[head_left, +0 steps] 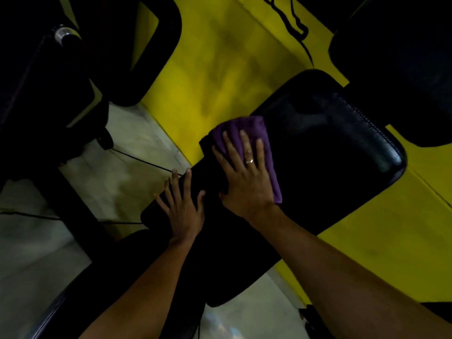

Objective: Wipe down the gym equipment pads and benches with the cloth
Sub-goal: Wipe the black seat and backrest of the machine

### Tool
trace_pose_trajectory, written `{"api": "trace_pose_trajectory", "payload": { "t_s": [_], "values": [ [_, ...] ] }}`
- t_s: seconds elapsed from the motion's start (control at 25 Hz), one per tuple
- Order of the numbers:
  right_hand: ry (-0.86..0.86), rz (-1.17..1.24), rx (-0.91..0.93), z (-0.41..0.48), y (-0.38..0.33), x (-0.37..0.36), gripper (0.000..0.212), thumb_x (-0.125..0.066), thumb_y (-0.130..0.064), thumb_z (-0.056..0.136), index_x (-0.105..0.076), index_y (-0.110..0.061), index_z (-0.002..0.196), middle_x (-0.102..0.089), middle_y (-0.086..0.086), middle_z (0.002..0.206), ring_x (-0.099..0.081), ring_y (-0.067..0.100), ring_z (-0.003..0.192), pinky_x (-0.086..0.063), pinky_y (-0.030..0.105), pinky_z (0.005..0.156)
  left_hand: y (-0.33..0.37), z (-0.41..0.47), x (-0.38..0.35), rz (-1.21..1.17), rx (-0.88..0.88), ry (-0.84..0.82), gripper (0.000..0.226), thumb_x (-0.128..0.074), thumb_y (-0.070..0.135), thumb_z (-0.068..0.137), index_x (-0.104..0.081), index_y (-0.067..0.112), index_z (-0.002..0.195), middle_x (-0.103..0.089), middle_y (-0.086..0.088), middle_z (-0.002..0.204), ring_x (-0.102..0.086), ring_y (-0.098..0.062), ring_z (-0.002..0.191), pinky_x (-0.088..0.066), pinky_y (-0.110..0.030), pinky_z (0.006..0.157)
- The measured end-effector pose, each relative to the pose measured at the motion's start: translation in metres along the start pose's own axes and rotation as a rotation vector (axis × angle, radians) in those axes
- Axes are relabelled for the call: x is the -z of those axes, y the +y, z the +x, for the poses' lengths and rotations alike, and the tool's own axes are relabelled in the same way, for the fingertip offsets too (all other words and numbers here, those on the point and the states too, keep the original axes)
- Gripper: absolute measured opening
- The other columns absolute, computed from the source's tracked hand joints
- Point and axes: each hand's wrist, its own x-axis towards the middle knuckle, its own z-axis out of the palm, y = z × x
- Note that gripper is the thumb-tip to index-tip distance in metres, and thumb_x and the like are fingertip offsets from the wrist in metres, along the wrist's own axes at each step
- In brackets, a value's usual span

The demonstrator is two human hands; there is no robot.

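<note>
A long black padded bench [330, 152] runs from lower left to upper right across the middle of the view. A folded purple cloth [247, 129] lies on its left part. My right hand [244, 177] presses flat on the cloth with fingers spread and a ring on one finger. My left hand [182, 206] rests flat on the bare pad beside it, lower left, fingers apart and holding nothing.
Dark machine frames and pads [73, 77] fill the upper left, and another black pad [401, 69] sits at the upper right. A yellow wall [220, 77] lies behind the bench. Pale floor [115, 172] with a thin black cable [144, 161] shows at left.
</note>
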Motion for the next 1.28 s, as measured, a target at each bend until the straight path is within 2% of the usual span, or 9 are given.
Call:
{"api": "trace_pose_trajectory", "payload": {
  "t_s": [0.08, 0.2, 0.4, 0.56, 0.76, 0.84, 0.96, 1.16, 1.28],
  "values": [
    [-0.086, -0.022, 0.128, -0.025, -0.022, -0.023, 0.085, -0.045, -0.056, 0.084, -0.03, -0.022, 0.161, -0.014, 0.011, 0.17, -0.004, 0.04, 0.157, 0.012, 0.055, 0.124, -0.006, 0.0, -0.003, 0.021, 0.001, 0.005, 0.067, -0.039, 0.048, 0.099, -0.02, 0.029, 0.16, -0.018, -0.008, 0.167, -0.019, -0.035, 0.152, -0.018, -0.073, 0.112],
    [-0.138, -0.07, 0.276, -0.053, -0.004, -0.03, 0.087, -0.053, -0.056, 0.08, -0.032, -0.026, 0.16, -0.013, 0.008, 0.17, -0.002, 0.033, 0.158, 0.011, 0.053, 0.125, -0.005, 0.002, -0.003, 0.032, 0.009, -0.043, 0.091, -0.056, 0.03, 0.083, -0.009, 0.032, 0.161, -0.013, -0.008, 0.168, -0.013, -0.035, 0.154, -0.014, -0.075, 0.113],
    [0.03, -0.052, 0.176, -0.007, 0.025, 0.001, 0.081, -0.05, -0.058, 0.085, -0.038, -0.025, 0.158, -0.019, 0.008, 0.17, -0.008, 0.033, 0.158, 0.001, 0.058, 0.126, -0.008, 0.003, -0.008, 0.004, 0.001, 0.006, 0.062, -0.035, 0.049, 0.099, -0.027, 0.025, 0.155, -0.026, -0.013, 0.163, -0.024, -0.038, 0.149, -0.017, -0.073, 0.113],
    [-0.091, -0.17, 0.241, 0.014, -0.003, -0.009, 0.094, -0.044, -0.073, 0.084, -0.022, -0.027, 0.163, -0.013, 0.011, 0.17, 0.006, 0.039, 0.157, 0.016, 0.062, 0.121, -0.008, 0.002, -0.012, 0.05, -0.014, 0.03, 0.07, -0.036, 0.047, 0.097, -0.014, 0.031, 0.161, -0.022, -0.009, 0.166, -0.024, -0.036, 0.149, -0.016, -0.071, 0.114],
    [-0.139, -0.243, 0.324, 0.022, -0.014, -0.018, 0.094, -0.035, -0.076, 0.088, -0.011, -0.027, 0.164, -0.001, 0.011, 0.171, 0.014, 0.04, 0.155, 0.02, 0.064, 0.118, -0.01, 0.003, -0.011, 0.068, -0.004, 0.017, 0.064, -0.034, 0.042, 0.098, -0.023, 0.023, 0.158, -0.021, -0.009, 0.166, -0.024, -0.036, 0.15, -0.019, -0.071, 0.112],
    [-0.158, -0.189, 0.365, 0.02, -0.011, -0.012, 0.09, -0.04, -0.072, 0.089, -0.014, -0.028, 0.164, -0.003, 0.012, 0.171, 0.011, 0.041, 0.156, 0.02, 0.064, 0.119, -0.009, 0.004, -0.012, 0.065, -0.007, -0.001, 0.062, -0.034, 0.044, 0.1, -0.027, 0.022, 0.157, -0.021, -0.009, 0.166, -0.023, -0.035, 0.15, -0.02, -0.071, 0.112],
    [-0.098, 0.046, 0.398, 0.011, -0.002, -0.003, 0.081, -0.058, -0.055, 0.084, -0.034, -0.032, 0.159, -0.028, 0.013, 0.166, -0.007, 0.043, 0.156, 0.007, 0.062, 0.124, -0.01, 0.003, -0.012, 0.085, 0.0, -0.025, 0.063, -0.033, 0.048, 0.101, -0.024, 0.024, 0.158, -0.019, -0.01, 0.167, -0.021, -0.035, 0.151, -0.016, -0.072, 0.114],
    [-0.118, 0.444, 0.251, 0.0, -0.011, 0.01, 0.073, -0.039, -0.05, 0.089, -0.029, -0.033, 0.16, -0.026, -0.002, 0.168, -0.004, 0.031, 0.158, 0.006, 0.053, 0.126, -0.01, 0.002, -0.008, 0.082, -0.021, -0.027, 0.069, -0.035, 0.053, 0.096, -0.022, 0.022, 0.157, -0.027, -0.014, 0.162, -0.026, -0.034, 0.146, -0.026, -0.074, 0.108],
    [-0.043, 0.235, 0.249, 0.018, -0.021, 0.001, 0.075, -0.044, -0.054, 0.097, -0.025, -0.023, 0.162, -0.018, 0.007, 0.17, -0.004, 0.031, 0.158, 0.003, 0.05, 0.128, -0.013, 0.003, -0.008, 0.092, -0.04, -0.045, 0.075, -0.035, 0.059, 0.095, -0.016, 0.025, 0.159, -0.018, -0.01, 0.164, -0.019, -0.031, 0.149, -0.018, -0.069, 0.113]
  ]
}}
